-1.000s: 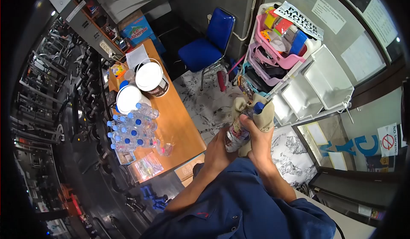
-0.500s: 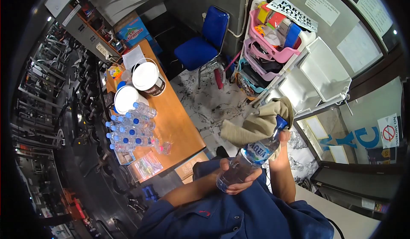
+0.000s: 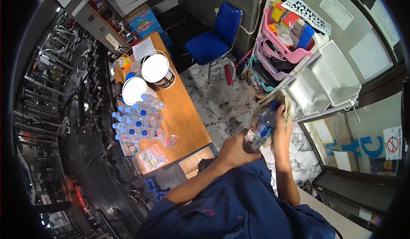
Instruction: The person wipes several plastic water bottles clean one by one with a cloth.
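Observation:
A clear plastic bottle with a blue cap and a blue label is tilted in front of my body, its cap toward the upper right. My left hand is wrapped round its lower end. Near the cap, my right hand holds a beige cloth against the far side of the bottle. The cloth partly hides the fingers of that hand. Motion blurs the label.
On the wooden desk at the left are several small bottles, two white buckets and papers. Behind it is a blue chair. Pink baskets and a white rack stand at the right.
The bottle has moved slightly down and its lower end has swung up. The cloth has shifted from over the cap to the bottle's far side. My left hand has turned, its back now showing.

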### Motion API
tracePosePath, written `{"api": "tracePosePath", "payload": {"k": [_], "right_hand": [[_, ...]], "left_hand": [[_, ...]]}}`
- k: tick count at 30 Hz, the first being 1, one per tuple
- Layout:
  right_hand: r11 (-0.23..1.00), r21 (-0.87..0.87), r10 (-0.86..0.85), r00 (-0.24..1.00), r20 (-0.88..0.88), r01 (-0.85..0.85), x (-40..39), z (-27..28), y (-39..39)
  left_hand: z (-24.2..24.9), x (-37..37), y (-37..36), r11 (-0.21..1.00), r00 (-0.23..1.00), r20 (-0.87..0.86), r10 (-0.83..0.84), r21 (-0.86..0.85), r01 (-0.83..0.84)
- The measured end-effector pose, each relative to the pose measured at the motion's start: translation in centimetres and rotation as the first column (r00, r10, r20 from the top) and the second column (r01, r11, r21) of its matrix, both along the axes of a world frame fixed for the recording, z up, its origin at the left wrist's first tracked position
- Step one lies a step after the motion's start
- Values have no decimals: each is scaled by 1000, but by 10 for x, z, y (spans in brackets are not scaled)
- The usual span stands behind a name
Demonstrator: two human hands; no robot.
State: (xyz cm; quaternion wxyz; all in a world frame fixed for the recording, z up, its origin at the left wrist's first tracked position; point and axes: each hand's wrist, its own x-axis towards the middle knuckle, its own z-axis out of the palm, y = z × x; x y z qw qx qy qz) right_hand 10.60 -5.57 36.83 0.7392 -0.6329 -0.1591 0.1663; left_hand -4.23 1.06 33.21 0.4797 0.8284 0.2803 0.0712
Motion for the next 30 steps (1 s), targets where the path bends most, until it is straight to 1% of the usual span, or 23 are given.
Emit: {"api": "tracePosePath", "payload": {"k": [3, 4, 6, 7, 8, 9, 11, 12, 13, 14, 15, 17, 18, 19, 20, 21, 22, 24, 25, 26, 27, 28, 30], "right_hand": [[943, -324, 117, 987, 107, -77, -15, -9, -14], [954, -296, 130, 948, 289, -41, -20, -12, -9], [955, -278, 190, 929, 317, -101, -27, 2, -10], [954, -269, 219, 917, 332, -131, -30, 8, -10], [944, -310, 228, 901, 368, -113, -35, 4, -11], [926, -341, 300, 864, 405, -162, -36, 5, -15], [898, -369, 400, 793, 460, -239, -36, 9, -27], [891, -364, 428, 765, 481, -270, -37, 11, -32], [887, -328, 444, 793, 418, -324, -38, 14, -40], [881, -285, 462, 814, 352, -377, -36, 17, -50], [891, -232, 448, 840, 307, -391, -32, 15, -58], [944, 18, 322, 931, 169, -330, -16, -9, -74], [943, 139, 290, 952, 99, -302, -11, -19, -78], [956, 237, 222, 954, -202, -173, -13, -10, -78], [857, 411, 433, 866, -250, -309, -7, -10, -73], [708, 579, 628, 737, -252, -405, 5, -9, -65], [722, 622, 609, 704, -365, -302, -1, -8, -57], [744, 666, 555, 606, -569, -56, -14, -3, -40], [841, 518, 353, 570, -742, 154, -27, 12, -29], [864, 499, 383, 559, -735, 65, -21, 0, -33], [877, 480, 415, 548, -726, -28, -16, -11, -37], [876, 460, 460, 544, -702, -146, -1, -44, -50], [846, 431, 533, 517, -670, -314, 5, -50, -52]], "left_hand": [[18, 2, 1, 990, 990, -138, 40, -130, -58], [22, 4, 4, 990, 988, -148, 31, -133, -51], [28, 2, 10, 990, 986, -169, 15, -139, -38], [23, 0, 12, 980, 999, -36, 27, -196, -33], [13, -2, 16, 968, 994, 96, 45, -250, -19], [4, -4, 20, 953, 972, 225, 69, -302, 3], [-6, -6, 28, 822, 963, 265, 47, -558, 113], [4, -6, 32, 769, 955, 295, 41, -620, 158], [10, -7, 37, 710, 945, 323, 41, -675, 201], [4, -11, 44, 755, 951, 302, -66, -608, 245], [3, -14, 44, 712, 949, 311, -58, -653, 257], [3, -20, 41, 613, 943, 329, -39, -737, 283], [21, -21, 39, 490, 925, 378, -25, -802, 341], [31, -20, 36, 357, 903, 429, -7, -843, 403], [39, -18, 31, 218, 879, 477, 21, -860, 461], [41, -15, 27, 78, 852, 521, 55, -853, 516], [35, -12, 20, 35, 816, 575, 57, -818, 574], [32, -5, 11, -167, 829, 559, 15, -816, 553], [30, -3, 6, -266, 834, 552, -5, -804, 531], [26, -8, -5, -240, 886, 457, 76, -854, 461], [19, -8, -8, -225, 898, 431, 84, -870, 439], [7, -9, -9, -210, 910, 404, 93, -886, 414], [-13, -16, -10, -148, 938, 326, 115, -928, 341]]}}
